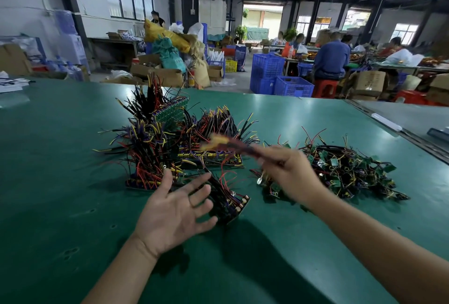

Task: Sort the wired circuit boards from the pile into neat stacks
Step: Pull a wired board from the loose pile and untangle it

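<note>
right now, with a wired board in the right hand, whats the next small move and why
Probably lay the wired board onto the short front stack. The right hand grips it in the air, blurred, above the middle stack, and the left hand lies open, palm up, beside the front stack, seemingly ready to steady it.

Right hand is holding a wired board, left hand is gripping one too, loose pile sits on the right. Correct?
Not the left hand: the head view shows it open, fingers spread, holding nothing. The right hand does hold a wired board, and the loose pile sits on the right.
</note>
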Tool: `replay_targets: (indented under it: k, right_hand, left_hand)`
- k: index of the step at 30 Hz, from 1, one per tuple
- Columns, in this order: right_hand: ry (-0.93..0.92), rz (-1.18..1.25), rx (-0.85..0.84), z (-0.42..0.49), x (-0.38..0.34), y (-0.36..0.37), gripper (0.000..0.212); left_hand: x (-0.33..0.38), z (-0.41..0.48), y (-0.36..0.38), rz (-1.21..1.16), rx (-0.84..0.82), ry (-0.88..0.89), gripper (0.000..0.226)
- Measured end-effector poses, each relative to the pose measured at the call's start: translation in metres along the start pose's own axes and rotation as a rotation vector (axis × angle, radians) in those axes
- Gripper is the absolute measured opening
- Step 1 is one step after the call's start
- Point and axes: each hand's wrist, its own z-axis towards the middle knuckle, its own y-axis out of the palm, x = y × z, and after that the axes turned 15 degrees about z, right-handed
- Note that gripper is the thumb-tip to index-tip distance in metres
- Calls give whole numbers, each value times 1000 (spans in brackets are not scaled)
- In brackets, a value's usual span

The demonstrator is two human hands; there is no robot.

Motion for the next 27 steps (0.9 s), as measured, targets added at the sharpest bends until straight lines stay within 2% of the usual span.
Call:
replay_targets:
  k: [2,5,8,10,13,15,20,23,25,27]
  right_hand:
    - [178,34,261,25,10,-23,39]
    - [386,-128,587,57,25,-58,34]
    - [545,-314,680,66,42,-79,30]
    - [593,-393,658,65,50,-78,25]
    - [625,-591,508,66,58,-64,22]
    - [612,-692,435,66,56,-54,28]
    - [585,-988,231,66,50,-41,62]
    - [521,-1042,214,64,50,-38,64]
    - [447,-1073,205,59,54,-35,65]
    - [413,-1078,148,51,59,-29,66]
  left_hand:
    - [-2,3,-3,9,101,-6,75]
    - [-8,9,-6,113,280,-40,67]
    - [-10,12,-8,123,331,-42,64]
    - [-8,10,-11,111,346,-10,61]
    - [-5,9,-13,99,427,66,53]
    - [-4,9,-13,93,499,97,47]
    - [-6,12,-11,105,601,108,41]
    - [-7,13,-9,133,669,124,37]
    - [-8,15,-8,232,763,155,30]
    - [-12,18,-7,502,906,185,18]
